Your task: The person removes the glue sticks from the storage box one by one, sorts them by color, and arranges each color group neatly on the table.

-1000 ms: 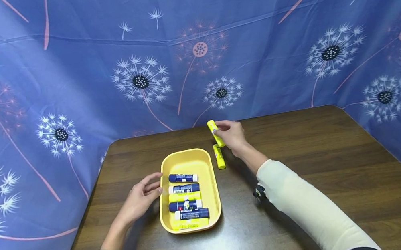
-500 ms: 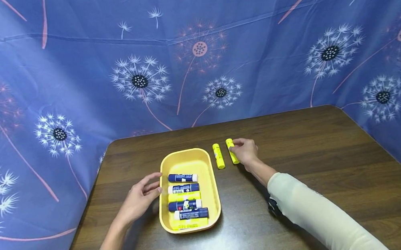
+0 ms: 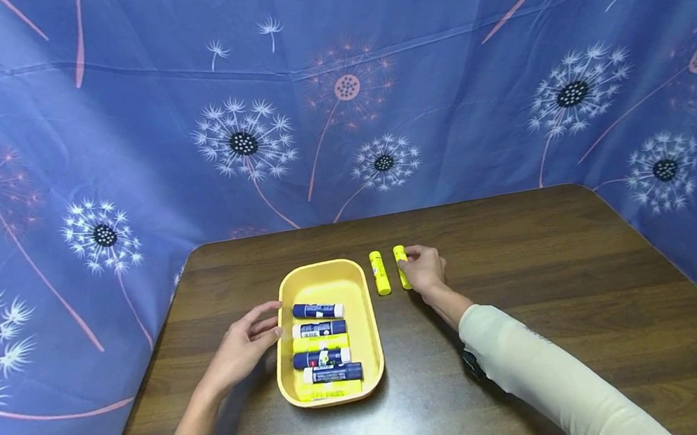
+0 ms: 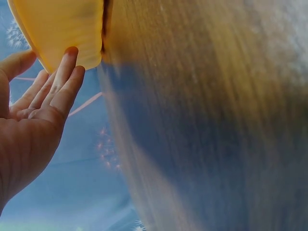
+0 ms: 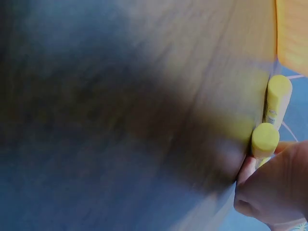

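My right hand (image 3: 425,267) pinches a yellow glue stick (image 3: 401,267) that lies on the table, right of the tray. A second yellow glue stick (image 3: 380,273) lies parallel to it, between it and the tray, a small gap apart. In the right wrist view the held glue stick (image 5: 265,140) shows its round end. At the left wall of the yellow tray (image 3: 373,327), my left hand (image 3: 241,347) rests with fingertips touching the side, fingers nearly straight. Inside the tray lie several blue glue sticks (image 3: 328,373) and yellow glue sticks (image 3: 321,343), crosswise.
The brown wooden table (image 3: 550,282) extends to the right of the tray and ends at the back. Behind it hangs a blue cloth (image 3: 463,94) with a dandelion print.
My right hand has brought its yellow glue stick from above the other one down to the table on the right, beside it. My left hand and the tray have not moved.
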Demonstrator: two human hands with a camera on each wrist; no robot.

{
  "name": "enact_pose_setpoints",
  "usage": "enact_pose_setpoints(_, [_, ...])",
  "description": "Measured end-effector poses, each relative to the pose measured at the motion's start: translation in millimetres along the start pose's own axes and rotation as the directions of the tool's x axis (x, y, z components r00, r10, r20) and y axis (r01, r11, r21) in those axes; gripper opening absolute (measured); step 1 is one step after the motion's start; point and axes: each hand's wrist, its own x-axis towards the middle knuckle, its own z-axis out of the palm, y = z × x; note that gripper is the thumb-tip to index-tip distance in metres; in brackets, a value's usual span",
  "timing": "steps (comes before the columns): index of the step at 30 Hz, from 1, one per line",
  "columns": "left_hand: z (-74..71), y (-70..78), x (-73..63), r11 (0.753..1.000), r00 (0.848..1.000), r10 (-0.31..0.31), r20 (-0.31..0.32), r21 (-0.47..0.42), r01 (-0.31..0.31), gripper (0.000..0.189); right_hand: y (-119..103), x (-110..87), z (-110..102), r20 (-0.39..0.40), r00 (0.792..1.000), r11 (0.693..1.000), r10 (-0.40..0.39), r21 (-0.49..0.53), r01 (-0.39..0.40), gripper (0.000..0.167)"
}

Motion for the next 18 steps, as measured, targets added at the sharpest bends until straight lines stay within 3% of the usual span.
enact_pose_setpoints(5, [0.3, -1.0, -2.2, 1.0, 1.0, -0.001, -0.006, -0.005, 0.001, 0.048, 2, 1.1, -1, 0.003, 0.999, 0.999, -0.032, -0.032, 0.032, 0.037])
enact_pose_setpoints(12, [1.3, -0.2, -0.6, 1.0, 1.0, 0.008, 0.006, -0.014, -0.008, 0.048, -5, 10.3, -18, 0.054, 0.998, 1.0, -0.006, -0.012, 0.006, 0.04])
enact_pose_setpoints(15, [0.4, 0.1, 0.1, 1.0, 1.0, 0.006, 0.002, -0.01, -0.006, 0.048, -17, 18.3, -28, 0.041, 0.997, 0.998, -0.058, 0.014, 0.057, 0.041])
enact_pose_setpoints(18, [-0.6, 0.6, -0.5, 1.0, 1.0, 0.001, 0.0, -0.007, -0.001, 0.048, -32, 23.0, -35, 0.088, 0.985, 0.986, -0.151, 0.081, 0.144, 0.039])
